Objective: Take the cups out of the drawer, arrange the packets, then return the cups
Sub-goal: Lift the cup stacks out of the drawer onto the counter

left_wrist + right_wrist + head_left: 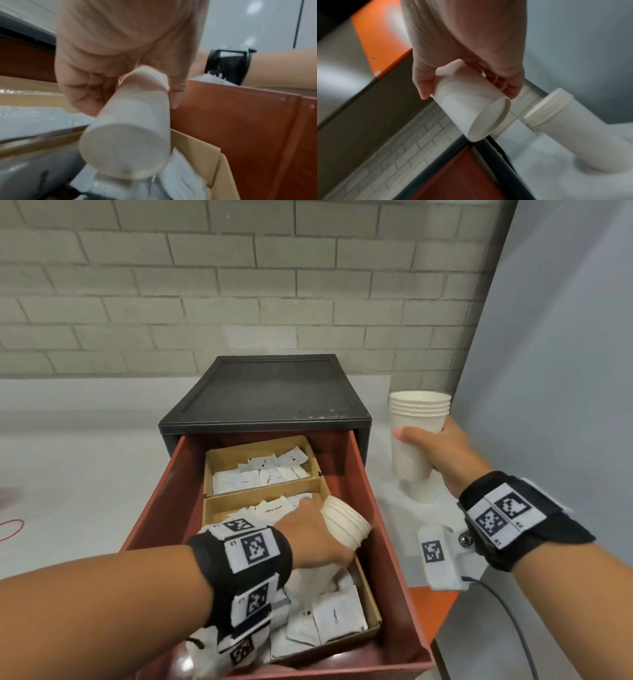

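The red drawer (371,508) is pulled out of a black cabinet (267,392). Inside, a cardboard tray (263,486) with compartments holds loose white packets (337,616). My left hand (318,532) reaches into the drawer and grips a tilted stack of white paper cups (346,523) over the packets; in the left wrist view the cup stack (126,142) shows its base, with my left hand (130,101) curled round it. My right hand (421,436) holds a second cup stack (419,405) upright, right of the cabinet. My right hand (467,93) wraps round that held stack (471,115).
Another cup stack (573,135) stands on the white counter (85,460) beside the held one. A grey panel (555,371) closes the right side and a brick wall (239,285) the back. An orange surface (426,607) lies below the counter's edge.
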Motion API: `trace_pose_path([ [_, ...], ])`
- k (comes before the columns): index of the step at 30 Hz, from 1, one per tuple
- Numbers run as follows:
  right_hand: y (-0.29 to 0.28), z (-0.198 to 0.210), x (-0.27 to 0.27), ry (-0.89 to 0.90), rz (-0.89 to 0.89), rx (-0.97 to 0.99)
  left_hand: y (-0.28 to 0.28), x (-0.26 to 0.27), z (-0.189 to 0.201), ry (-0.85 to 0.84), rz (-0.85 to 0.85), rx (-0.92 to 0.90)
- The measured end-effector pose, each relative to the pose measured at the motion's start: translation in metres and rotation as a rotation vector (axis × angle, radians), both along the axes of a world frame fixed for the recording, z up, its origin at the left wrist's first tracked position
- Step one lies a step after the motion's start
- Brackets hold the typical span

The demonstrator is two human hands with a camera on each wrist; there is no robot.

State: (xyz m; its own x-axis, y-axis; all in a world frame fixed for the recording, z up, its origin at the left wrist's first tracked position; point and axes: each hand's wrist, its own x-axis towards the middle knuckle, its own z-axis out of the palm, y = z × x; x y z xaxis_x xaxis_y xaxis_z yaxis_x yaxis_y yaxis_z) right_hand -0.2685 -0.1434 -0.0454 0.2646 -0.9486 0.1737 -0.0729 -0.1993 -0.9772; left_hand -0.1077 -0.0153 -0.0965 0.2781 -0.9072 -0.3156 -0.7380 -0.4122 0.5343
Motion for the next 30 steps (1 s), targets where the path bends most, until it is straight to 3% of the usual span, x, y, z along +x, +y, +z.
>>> trace_pose_path([
  [8,-0.020,-0.080,0.004,0.100,-0.015,0.039,-0.024,0.028,0.020,0.269,0.061,-0.181],
  [16,-0.045,-0.122,0.016,0.297,-0.165,0.086,-0.027,0.048,0.067,0.512,0.019,-0.391],
  [22,-0.041,-0.105,0.014,0.834,-0.031,0.315,-0.016,0.057,0.083,0.616,-0.064,-0.423],
  [24,-0.034,-0.085,0.008,0.888,0.070,0.387,-0.010,0.060,0.086,0.633,-0.062,-0.424],
  [27,-0.023,-0.037,0.004,1.002,0.114,0.247,-0.002,0.065,0.088,0.624,-0.068,-0.430],
  [30,-0.009,0.013,0.008,0.843,0.021,0.045,0.007,0.069,0.093,0.647,-0.086,-0.440],
])
